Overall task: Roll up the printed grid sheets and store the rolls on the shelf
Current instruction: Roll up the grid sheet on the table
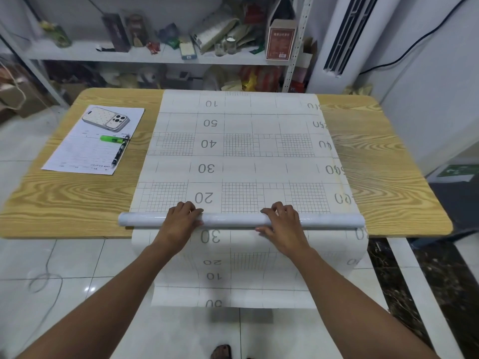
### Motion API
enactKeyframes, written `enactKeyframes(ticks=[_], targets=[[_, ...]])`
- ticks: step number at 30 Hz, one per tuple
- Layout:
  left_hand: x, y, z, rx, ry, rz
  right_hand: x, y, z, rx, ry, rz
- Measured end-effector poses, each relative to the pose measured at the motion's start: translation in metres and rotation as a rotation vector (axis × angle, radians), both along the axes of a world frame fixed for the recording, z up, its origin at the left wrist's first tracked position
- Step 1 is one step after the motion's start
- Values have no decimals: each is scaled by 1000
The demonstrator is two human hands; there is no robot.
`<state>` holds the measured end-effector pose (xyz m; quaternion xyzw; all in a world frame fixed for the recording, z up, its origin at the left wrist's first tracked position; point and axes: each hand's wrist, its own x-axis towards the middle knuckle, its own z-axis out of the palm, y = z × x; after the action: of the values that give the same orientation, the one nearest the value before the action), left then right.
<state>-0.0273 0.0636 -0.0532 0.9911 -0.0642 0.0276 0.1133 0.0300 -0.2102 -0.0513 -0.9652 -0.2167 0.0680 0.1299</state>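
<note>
While at table (pixel 77 203) edge, roll (pixel 233 220) under hands (pixel 181 221) (pixel 282 225)

- Two forearms reach in from the near edge, both bare from the edge of the view down to the wrists.
- The left hand (pixel 181 221) is bare, with a slim wrist.
- The right hand (pixel 282 224) is likewise bare.
- A foot (pixel 221 352) shows at the near edge in what looks like dark open footwear, cropped too much to tell more.
</note>
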Motion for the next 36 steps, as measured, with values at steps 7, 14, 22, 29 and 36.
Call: enactKeyframes(ticks=[7, 14, 22, 29, 36], targets=[[3, -3, -1, -11, 58, 91, 3, 1, 1, 34, -14, -11], [4, -1, -5, -67, 76, 126, 4, 2, -1, 4, -13, -1], [1, -11, 1, -304, 192, 200, 6, 1, 0, -21, -24, 11], [-4, -8, -1, -267, 134, 132, 6, -1, 1, -64, -27, 25], [-2, -3, -8, -184, 97, 65, 4, 3, 2, -86, -3, 15]])
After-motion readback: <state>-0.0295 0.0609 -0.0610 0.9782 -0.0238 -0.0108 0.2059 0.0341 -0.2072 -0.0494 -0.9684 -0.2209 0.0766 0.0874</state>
